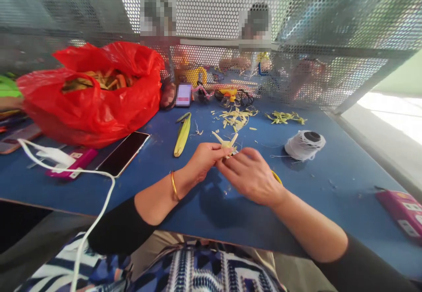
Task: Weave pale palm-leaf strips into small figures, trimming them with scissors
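My left hand (207, 158) pinches a pale yellow corn husk piece (227, 143) between thumb and fingers, its pointed ends spreading upward like a star. Close against it, my right hand (249, 175) is closed with its fingers curled at the husk's lower edge. A small grey glint shows at those fingertips; what they hold is hidden. By the right wrist a yellow curved edge (277, 177) shows, mostly covered. Beyond the hands lie pale husk scraps (237, 118), and a folded yellow-green husk (182, 138) rests to the left. A spool of white thread (301, 146) stands at the right.
A red plastic bag (132, 107) of dry husks fills the left of the blue table (158, 186). Near it are a dark phone (125, 153), a magenta power strip (74, 162) and a white cable (110, 195). Greenish strips (285, 117) lie before the perforated metal screen (211, 24); people sit behind.
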`<state>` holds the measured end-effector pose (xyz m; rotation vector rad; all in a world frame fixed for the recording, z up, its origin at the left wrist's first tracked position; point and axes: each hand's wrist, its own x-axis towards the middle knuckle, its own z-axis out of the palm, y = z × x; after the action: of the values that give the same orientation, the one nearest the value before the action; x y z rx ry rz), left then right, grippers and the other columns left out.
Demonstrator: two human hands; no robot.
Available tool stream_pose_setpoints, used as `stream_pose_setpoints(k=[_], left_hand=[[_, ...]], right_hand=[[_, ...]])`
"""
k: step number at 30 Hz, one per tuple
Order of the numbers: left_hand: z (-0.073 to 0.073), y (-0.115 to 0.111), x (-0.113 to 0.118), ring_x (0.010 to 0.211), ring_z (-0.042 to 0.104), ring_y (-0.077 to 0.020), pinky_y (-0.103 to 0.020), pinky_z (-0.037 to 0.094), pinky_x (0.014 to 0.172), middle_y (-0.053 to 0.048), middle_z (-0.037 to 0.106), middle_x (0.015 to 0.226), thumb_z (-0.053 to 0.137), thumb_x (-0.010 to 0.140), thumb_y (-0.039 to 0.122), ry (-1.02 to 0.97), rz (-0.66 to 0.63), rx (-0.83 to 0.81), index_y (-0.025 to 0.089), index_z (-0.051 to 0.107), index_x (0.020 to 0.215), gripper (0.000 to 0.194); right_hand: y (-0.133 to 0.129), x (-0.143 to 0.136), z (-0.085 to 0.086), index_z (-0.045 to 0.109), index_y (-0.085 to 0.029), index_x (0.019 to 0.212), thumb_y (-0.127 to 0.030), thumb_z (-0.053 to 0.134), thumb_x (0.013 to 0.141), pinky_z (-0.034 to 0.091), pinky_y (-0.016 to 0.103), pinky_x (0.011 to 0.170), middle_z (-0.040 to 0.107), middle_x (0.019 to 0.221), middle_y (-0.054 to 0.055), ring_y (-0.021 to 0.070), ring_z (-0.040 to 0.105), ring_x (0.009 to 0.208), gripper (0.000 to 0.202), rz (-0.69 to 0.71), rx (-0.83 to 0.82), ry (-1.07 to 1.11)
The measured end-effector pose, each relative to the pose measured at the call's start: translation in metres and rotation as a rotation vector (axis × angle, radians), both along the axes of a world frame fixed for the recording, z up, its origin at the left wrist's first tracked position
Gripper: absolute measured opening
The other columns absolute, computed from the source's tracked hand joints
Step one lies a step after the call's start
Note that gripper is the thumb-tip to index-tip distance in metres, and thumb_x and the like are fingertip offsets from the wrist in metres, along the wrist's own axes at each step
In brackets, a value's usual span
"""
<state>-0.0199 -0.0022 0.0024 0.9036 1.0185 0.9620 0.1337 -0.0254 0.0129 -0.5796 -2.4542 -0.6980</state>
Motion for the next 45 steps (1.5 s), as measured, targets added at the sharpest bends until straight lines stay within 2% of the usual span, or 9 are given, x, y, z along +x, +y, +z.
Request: stream_pose_setpoints(k=[4, 14, 24, 30, 35, 38, 40, 43, 45], left_hand=[[-0.002, -0.002, 0.003, 0.053, 0.050, -0.0080, -0.020, 0.035, 0.048, 0.001, 0.059, 0.055, 0.090, 0.044, 0.039, -0.016, 0.025, -0.015, 0.013, 0.063, 0.053, 0.039], [-0.001, 0.004, -0.001, 0.051, 0.055, -0.0113, -0.026, 0.046, 0.055, -0.004, 0.066, 0.056, 0.087, 0.056, 0.042, 0.072, 0.019, 0.017, 0.013, 0.070, 0.059, 0.034], [0.009, 0.006, -0.012, 0.067, 0.063, -0.0128, -0.026, 0.051, 0.070, -0.006, 0.071, 0.072, 0.088, 0.056, 0.031, 0.027, -0.105, 0.004, 0.012, 0.074, 0.073, 0.029], [0.006, 0.005, -0.009, 0.062, 0.060, -0.0128, -0.027, 0.050, 0.065, -0.002, 0.066, 0.063, 0.086, 0.059, 0.034, 0.040, -0.069, 0.100, 0.012, 0.073, 0.073, 0.028], [0.009, 0.005, -0.010, 0.061, 0.060, -0.0121, -0.026, 0.050, 0.064, -0.001, 0.068, 0.066, 0.087, 0.057, 0.031, 0.032, 0.006, 0.105, 0.012, 0.074, 0.082, 0.034], [0.011, 0.007, -0.012, 0.060, 0.061, -0.0116, -0.026, 0.051, 0.063, -0.002, 0.069, 0.069, 0.088, 0.055, 0.032, 0.027, 0.016, 0.109, 0.012, 0.074, 0.086, 0.040], [0.010, 0.007, -0.013, 0.059, 0.061, -0.0114, -0.026, 0.050, 0.061, -0.002, 0.069, 0.070, 0.088, 0.055, 0.033, 0.037, 0.013, 0.115, 0.012, 0.073, 0.088, 0.041], [0.008, 0.008, -0.011, 0.056, 0.059, -0.0101, -0.024, 0.047, 0.056, -0.001, 0.068, 0.069, 0.087, 0.055, 0.033, 0.079, 0.022, 0.137, 0.013, 0.072, 0.089, 0.042], [0.005, 0.008, -0.010, 0.053, 0.055, -0.0089, -0.022, 0.044, 0.051, 0.000, 0.066, 0.065, 0.085, 0.058, 0.035, 0.126, 0.034, 0.163, 0.013, 0.072, 0.088, 0.039]], right_hand=[[0.000, -0.009, -0.012, 0.067, -0.014, 0.088, -0.008, 0.041, 0.094, 0.039, 0.036, 0.080, 0.067, 0.080, 0.007, 0.0206, 0.058, 0.080, 0.028, -0.057, 0.074, -0.189], [-0.004, -0.005, -0.015, 0.065, -0.015, 0.077, -0.010, 0.049, 0.094, 0.032, 0.031, 0.064, 0.061, 0.063, 0.001, 0.0151, 0.049, 0.062, 0.024, 0.128, 0.044, 0.044], [-0.006, -0.004, -0.021, 0.064, -0.019, 0.084, -0.015, 0.047, 0.096, 0.033, 0.031, 0.067, 0.066, 0.070, 0.002, 0.0139, 0.055, 0.066, 0.021, 0.006, -0.088, 0.202], [-0.008, -0.005, -0.019, 0.063, -0.020, 0.079, -0.014, 0.048, 0.095, 0.035, 0.030, 0.066, 0.066, 0.069, 0.001, 0.0133, 0.056, 0.066, 0.023, 0.129, -0.046, 0.085], [-0.006, -0.001, -0.013, 0.064, -0.017, 0.099, -0.027, 0.050, 0.097, 0.037, 0.031, 0.067, 0.068, 0.073, 0.003, 0.0159, 0.057, 0.068, 0.018, 0.078, -0.078, 0.272], [-0.001, 0.000, -0.012, 0.065, -0.017, 0.097, -0.043, 0.053, 0.095, 0.038, 0.033, 0.068, 0.069, 0.082, 0.008, 0.0194, 0.058, 0.073, 0.029, -0.238, -0.285, 0.470], [0.003, 0.000, -0.013, 0.064, -0.019, 0.082, -0.046, 0.052, 0.094, 0.037, 0.031, 0.064, 0.067, 0.076, 0.005, 0.0178, 0.056, 0.068, 0.032, -0.364, -0.603, 0.547], [0.008, -0.002, -0.016, 0.057, -0.021, 0.068, -0.042, 0.046, 0.095, 0.036, 0.027, 0.058, 0.061, 0.062, 0.000, 0.0142, 0.052, 0.059, 0.037, -0.314, -1.021, 0.626], [0.009, -0.003, -0.015, 0.053, -0.021, 0.064, -0.039, 0.046, 0.094, 0.036, 0.027, 0.061, 0.058, 0.061, -0.001, 0.0134, 0.050, 0.060, 0.035, -0.267, -1.040, 0.632]])
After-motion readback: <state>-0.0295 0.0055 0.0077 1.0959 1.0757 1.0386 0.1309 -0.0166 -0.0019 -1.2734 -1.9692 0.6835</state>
